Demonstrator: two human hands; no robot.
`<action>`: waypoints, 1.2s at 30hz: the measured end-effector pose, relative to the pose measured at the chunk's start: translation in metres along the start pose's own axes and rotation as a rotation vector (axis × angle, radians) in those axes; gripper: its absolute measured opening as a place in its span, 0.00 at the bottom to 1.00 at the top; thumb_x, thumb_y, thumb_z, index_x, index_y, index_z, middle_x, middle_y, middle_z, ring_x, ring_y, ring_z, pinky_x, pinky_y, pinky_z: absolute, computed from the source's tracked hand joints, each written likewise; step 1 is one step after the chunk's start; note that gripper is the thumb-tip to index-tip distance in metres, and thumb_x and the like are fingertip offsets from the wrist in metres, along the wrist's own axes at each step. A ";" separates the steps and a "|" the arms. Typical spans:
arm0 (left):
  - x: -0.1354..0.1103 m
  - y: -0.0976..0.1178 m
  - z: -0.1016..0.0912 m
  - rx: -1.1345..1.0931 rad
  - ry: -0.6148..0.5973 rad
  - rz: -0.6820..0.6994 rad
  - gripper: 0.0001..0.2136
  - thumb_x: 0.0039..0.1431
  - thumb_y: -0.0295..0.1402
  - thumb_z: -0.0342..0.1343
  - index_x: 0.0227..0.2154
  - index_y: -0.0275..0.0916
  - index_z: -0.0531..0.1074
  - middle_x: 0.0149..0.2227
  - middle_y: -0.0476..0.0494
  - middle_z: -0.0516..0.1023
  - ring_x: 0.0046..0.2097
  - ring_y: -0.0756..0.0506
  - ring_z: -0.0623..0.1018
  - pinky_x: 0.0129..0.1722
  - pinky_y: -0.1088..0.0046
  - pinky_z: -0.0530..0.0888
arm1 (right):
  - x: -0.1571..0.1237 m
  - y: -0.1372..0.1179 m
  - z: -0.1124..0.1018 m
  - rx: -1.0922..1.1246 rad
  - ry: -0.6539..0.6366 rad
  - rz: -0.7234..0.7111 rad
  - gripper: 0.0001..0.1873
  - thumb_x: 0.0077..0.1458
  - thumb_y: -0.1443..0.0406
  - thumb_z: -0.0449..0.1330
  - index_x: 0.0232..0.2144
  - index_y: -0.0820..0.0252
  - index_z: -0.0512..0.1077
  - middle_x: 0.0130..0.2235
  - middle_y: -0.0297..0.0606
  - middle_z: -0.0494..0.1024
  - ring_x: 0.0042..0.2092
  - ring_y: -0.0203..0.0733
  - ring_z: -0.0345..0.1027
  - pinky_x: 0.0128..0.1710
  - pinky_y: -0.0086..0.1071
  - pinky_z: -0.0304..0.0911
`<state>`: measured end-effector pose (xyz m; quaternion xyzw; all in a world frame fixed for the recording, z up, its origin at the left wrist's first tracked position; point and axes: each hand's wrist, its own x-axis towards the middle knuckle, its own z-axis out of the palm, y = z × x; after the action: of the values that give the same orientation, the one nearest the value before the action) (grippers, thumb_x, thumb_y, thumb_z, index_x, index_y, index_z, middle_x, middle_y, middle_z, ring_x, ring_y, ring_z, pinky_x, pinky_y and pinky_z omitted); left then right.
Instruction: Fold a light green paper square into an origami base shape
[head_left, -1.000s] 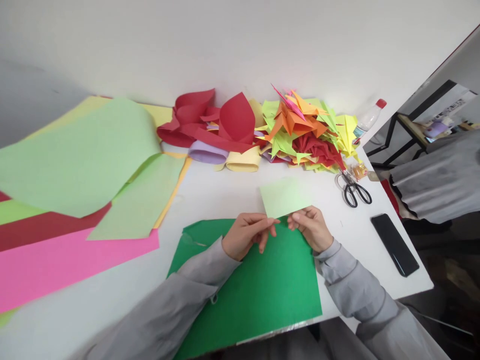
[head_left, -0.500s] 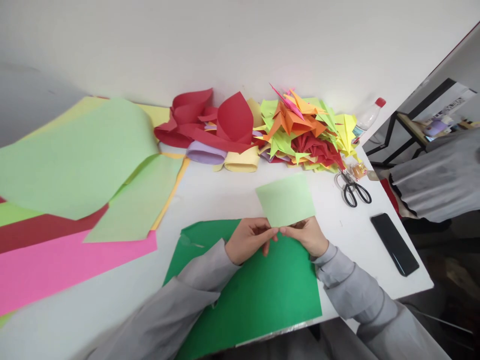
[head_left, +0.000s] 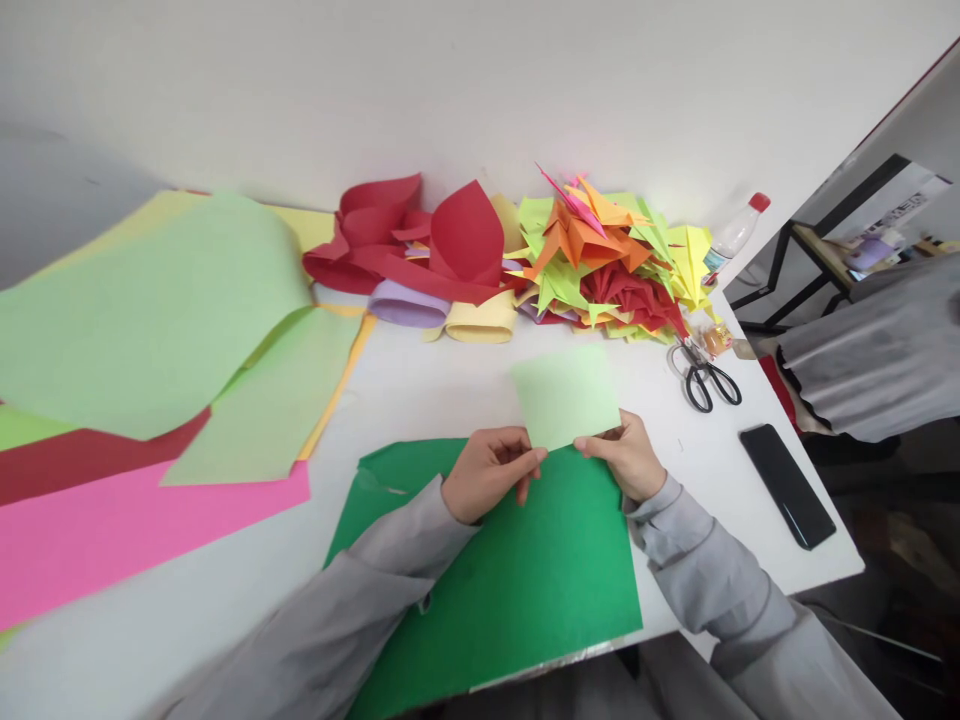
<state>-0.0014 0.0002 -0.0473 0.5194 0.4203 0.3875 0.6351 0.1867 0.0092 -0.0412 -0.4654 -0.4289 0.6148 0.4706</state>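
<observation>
A small sheet of light green paper (head_left: 568, 393) is held up between my hands, above the far edge of a large dark green sheet (head_left: 517, 590). My left hand (head_left: 495, 470) pinches its near left corner between thumb and fingers. On the near right side, my right hand (head_left: 626, 455) grips the same paper, thumb on top and fingers behind it. The fingers behind the paper are partly hidden.
Large pale green paper (head_left: 150, 320) and pink paper (head_left: 187, 515) lie at the left. Curled red paper (head_left: 466, 240) and a pile of folded paper pieces (head_left: 600, 270) line the wall. Scissors (head_left: 709, 380), a black phone (head_left: 787, 487) and a plastic bottle (head_left: 737, 235) stand or lie at the right.
My hands have drawn apart along the paper's near edge; thumbs that met in the middle are now separated. The right hand has shifted right and slightly away from me.
</observation>
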 end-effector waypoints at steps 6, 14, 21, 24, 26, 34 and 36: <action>0.000 0.002 -0.005 0.014 0.070 0.020 0.15 0.46 0.40 0.62 0.15 0.36 0.67 0.12 0.52 0.68 0.12 0.53 0.68 0.14 0.79 0.63 | 0.006 -0.006 -0.008 0.037 0.032 -0.024 0.15 0.31 0.66 0.72 0.24 0.60 0.72 0.19 0.26 0.70 0.19 0.29 0.60 0.20 0.24 0.58; 0.002 0.002 -0.009 -0.004 0.077 0.016 0.14 0.45 0.38 0.62 0.14 0.36 0.67 0.11 0.52 0.67 0.12 0.53 0.67 0.13 0.80 0.63 | 0.014 -0.006 -0.020 0.049 0.078 -0.069 0.14 0.31 0.67 0.71 0.25 0.60 0.73 0.18 0.26 0.70 0.20 0.29 0.60 0.21 0.25 0.57; 0.001 0.003 -0.010 -0.029 0.083 -0.001 0.14 0.44 0.38 0.63 0.14 0.36 0.67 0.11 0.52 0.68 0.11 0.53 0.66 0.12 0.80 0.62 | 0.014 -0.009 -0.019 0.068 0.083 -0.068 0.14 0.31 0.68 0.71 0.25 0.60 0.73 0.19 0.26 0.71 0.20 0.29 0.61 0.21 0.26 0.57; 0.002 0.002 -0.011 -0.062 0.094 0.003 0.14 0.43 0.38 0.64 0.14 0.36 0.68 0.12 0.51 0.69 0.11 0.53 0.66 0.12 0.80 0.62 | 0.014 -0.011 -0.019 0.060 0.091 -0.089 0.15 0.31 0.67 0.71 0.26 0.59 0.73 0.20 0.26 0.72 0.21 0.30 0.62 0.22 0.26 0.58; 0.002 0.001 -0.012 -0.078 0.098 0.005 0.14 0.43 0.38 0.64 0.14 0.36 0.68 0.12 0.51 0.69 0.11 0.53 0.66 0.11 0.79 0.61 | 0.014 -0.011 -0.020 0.057 0.089 -0.097 0.15 0.31 0.66 0.71 0.26 0.59 0.73 0.19 0.26 0.72 0.20 0.30 0.61 0.22 0.27 0.58; 0.002 0.000 -0.011 -0.112 0.076 0.008 0.13 0.43 0.36 0.64 0.14 0.36 0.68 0.12 0.52 0.69 0.10 0.54 0.66 0.11 0.80 0.61 | 0.015 -0.010 -0.020 0.158 0.095 -0.066 0.13 0.31 0.67 0.71 0.24 0.59 0.72 0.16 0.25 0.70 0.18 0.29 0.60 0.20 0.24 0.55; 0.002 0.002 -0.011 -0.108 0.081 0.013 0.14 0.44 0.36 0.65 0.14 0.36 0.68 0.11 0.52 0.68 0.10 0.54 0.65 0.11 0.80 0.61 | 0.014 -0.010 -0.021 0.174 0.099 -0.071 0.13 0.32 0.67 0.71 0.24 0.59 0.72 0.16 0.25 0.70 0.18 0.28 0.60 0.20 0.24 0.55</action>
<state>-0.0109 0.0058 -0.0467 0.4711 0.4206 0.4345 0.6422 0.2071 0.0270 -0.0380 -0.4368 -0.3664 0.6091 0.5514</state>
